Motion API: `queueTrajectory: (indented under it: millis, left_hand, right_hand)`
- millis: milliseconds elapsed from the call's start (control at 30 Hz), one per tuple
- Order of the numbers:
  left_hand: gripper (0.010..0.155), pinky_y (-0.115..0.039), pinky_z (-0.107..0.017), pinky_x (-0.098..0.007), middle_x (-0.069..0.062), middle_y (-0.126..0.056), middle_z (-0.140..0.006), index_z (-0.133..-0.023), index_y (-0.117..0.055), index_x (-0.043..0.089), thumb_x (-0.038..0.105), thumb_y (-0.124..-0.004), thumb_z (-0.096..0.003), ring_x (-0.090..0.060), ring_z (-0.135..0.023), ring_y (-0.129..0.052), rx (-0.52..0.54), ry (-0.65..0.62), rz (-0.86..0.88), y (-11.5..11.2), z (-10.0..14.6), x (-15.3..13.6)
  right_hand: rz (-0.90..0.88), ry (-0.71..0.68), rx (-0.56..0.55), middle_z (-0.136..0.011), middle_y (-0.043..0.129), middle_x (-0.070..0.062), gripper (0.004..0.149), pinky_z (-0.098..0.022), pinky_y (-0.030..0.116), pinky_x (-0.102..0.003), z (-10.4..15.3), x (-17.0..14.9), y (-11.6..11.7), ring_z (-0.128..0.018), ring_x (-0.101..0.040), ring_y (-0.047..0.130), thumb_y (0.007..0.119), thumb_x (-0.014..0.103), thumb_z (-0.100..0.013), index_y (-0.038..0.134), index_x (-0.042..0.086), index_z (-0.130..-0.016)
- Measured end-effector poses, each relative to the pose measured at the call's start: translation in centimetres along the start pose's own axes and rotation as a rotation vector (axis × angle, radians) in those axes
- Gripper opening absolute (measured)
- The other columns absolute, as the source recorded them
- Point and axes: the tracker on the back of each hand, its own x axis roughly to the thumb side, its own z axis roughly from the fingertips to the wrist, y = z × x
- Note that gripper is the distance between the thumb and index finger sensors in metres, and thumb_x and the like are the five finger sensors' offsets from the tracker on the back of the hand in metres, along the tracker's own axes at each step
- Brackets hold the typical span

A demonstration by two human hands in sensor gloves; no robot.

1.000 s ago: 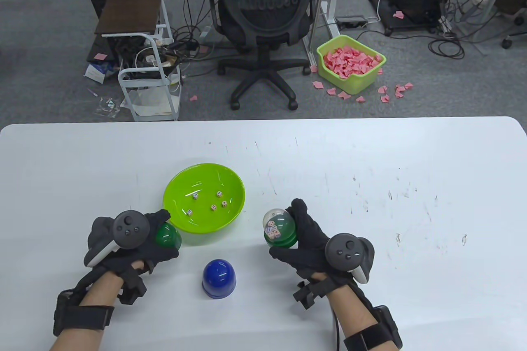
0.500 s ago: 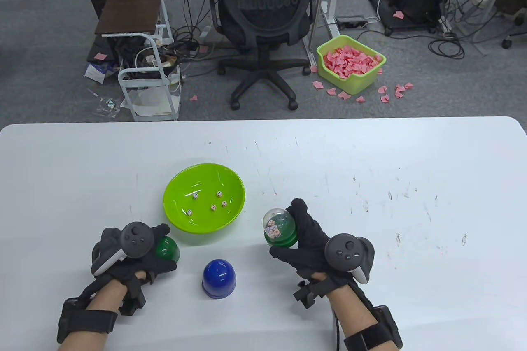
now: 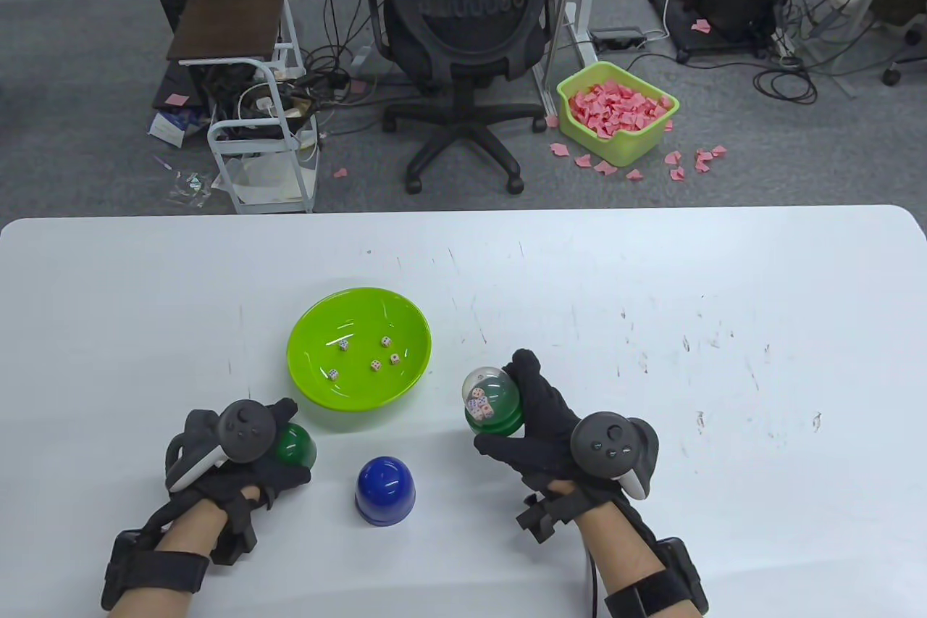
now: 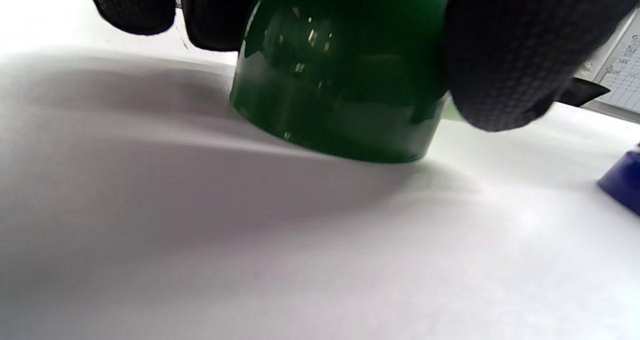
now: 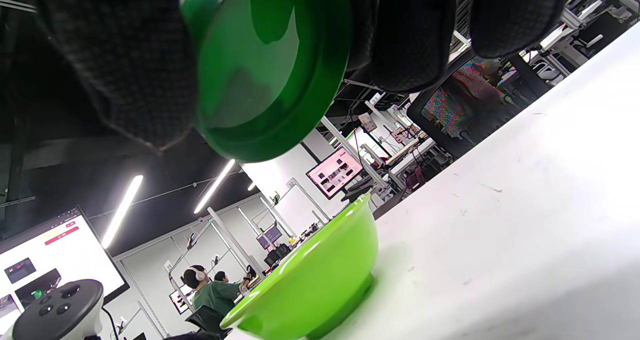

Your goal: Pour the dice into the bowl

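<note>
A lime green bowl (image 3: 319, 386) holds several dice (image 3: 376, 365) at the table's middle left; it also shows in the right wrist view (image 5: 320, 275). My right hand (image 3: 536, 415) grips a green-based capsule with a clear dome (image 3: 487, 401) holding several dice, lifted off the table right of the bowl; its green base (image 5: 265, 75) fills the right wrist view. My left hand (image 3: 261, 448) holds a dark green dome cap (image 3: 295, 447) on the table just below the bowl's left side; in the left wrist view the cap (image 4: 340, 80) sits between my fingers (image 4: 505, 60).
A blue dome cap (image 3: 385, 491) stands on the white table (image 3: 652, 328) between my hands; its edge shows in the left wrist view (image 4: 622, 182). An office chair (image 3: 463, 31), a cart (image 3: 253, 103) and a green bin of pink pieces (image 3: 617, 112) are on the floor beyond.
My left hand has drawn the dark green cap back toward me, away from the bowl. My right hand and its capsule have stayed put.
</note>
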Motion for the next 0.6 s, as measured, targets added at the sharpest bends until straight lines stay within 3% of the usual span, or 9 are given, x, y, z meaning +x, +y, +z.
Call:
queueTrajectory:
  millis: [200,367,600]
  left_hand:
    - [0.094,-0.057,-0.074,-0.064,-0.015,-0.06,-0.112,-0.109,-0.046,0.023,0.06,-0.093,-0.0366,-0.043,-0.101,-0.062,0.078,-0.013,0.021,3.0,0.9,1.2]
    - [0.097,-0.057,-0.074,-0.065,-0.014,-0.059,-0.112,-0.11,-0.04,0.023,0.061,-0.092,-0.0372,-0.043,-0.101,-0.063,0.145,-0.107,0.055,5.7,1.7,3.9]
    - [0.097,-0.058,-0.074,-0.065,-0.014,-0.059,-0.113,-0.111,-0.039,0.024,0.063,-0.09,-0.0379,-0.042,-0.101,-0.065,0.157,-0.249,0.12,7.3,1.9,8.4]
  right_hand:
    - [0.013,-0.008,0.013,-0.113,0.061,-0.026,0.11,-0.062,0.062,-0.076,0.0,0.1,0.2,-0.082,-0.053,0.078,0.098,0.046,-0.042,0.028,-0.001,-0.113]
    - [0.034,-0.02,0.03,-0.113,0.061,-0.026,0.11,-0.062,0.062,-0.076,0.0,0.4,0.5,-0.082,-0.053,0.079,0.098,0.045,-0.042,0.028,-0.001,-0.113]
    - [0.074,-0.054,0.064,-0.113,0.062,-0.026,0.11,-0.062,0.062,-0.076,0.1,1.2,1.2,-0.082,-0.053,0.079,0.099,0.043,-0.041,0.029,-0.001,-0.113]
